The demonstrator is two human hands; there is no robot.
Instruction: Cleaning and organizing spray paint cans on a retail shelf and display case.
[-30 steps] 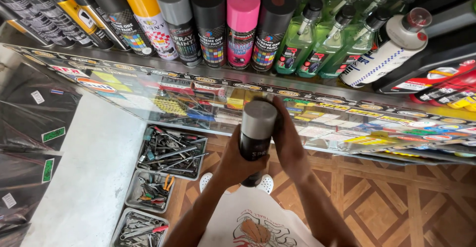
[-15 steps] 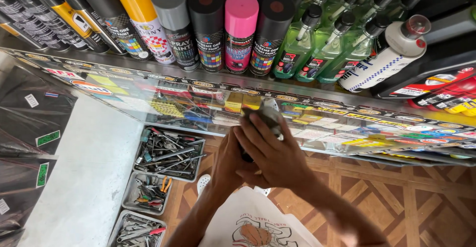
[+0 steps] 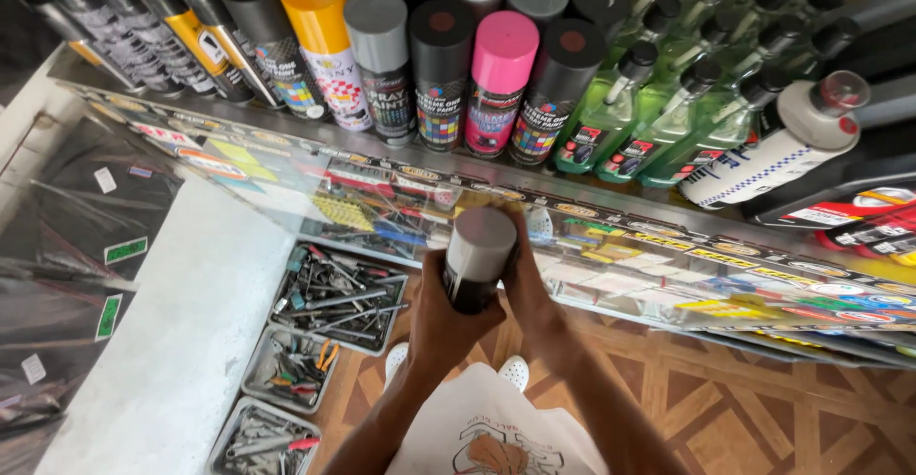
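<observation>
a: where's the can [image 3: 477, 258] right now?
b: centre of the frame, a bit below the middle, held up in front of the glass counter [image 3: 668, 275]. it's off the counter, not resting on anything.

a: and the hands?
b: the left hand [image 3: 448, 318] is curled tight around the dark body from the lower left, fingers closed on it. the right hand [image 3: 527, 289] is closed round the far side, pressed against the can just below its grey cap. both have hold of the can; neither is spread open.

a: why two hands on one can?
b: my guess is one steadies the body while the other works at the cap end. that would also explain it being tipped with the cap toward the camera.

a: what's around it?
b: along the top of the frame a row of spray cans [image 3: 434, 65] stands upright on the counter, caps up: yellow, grey, black, pink. lined up like that, the cap colours probably show the paint inside. to their right are green bottles [image 3: 658, 117] and a white bottle [image 3: 778, 151] lying tilted.

a: below?
b: lower left, on the floor, trays [image 3: 334, 294] of loose tools, sorted into separate bins, likely to keep them within reach. white shoes [image 3: 515, 372] show beneath the hands on the patterned floor [image 3: 763, 418].
</observation>
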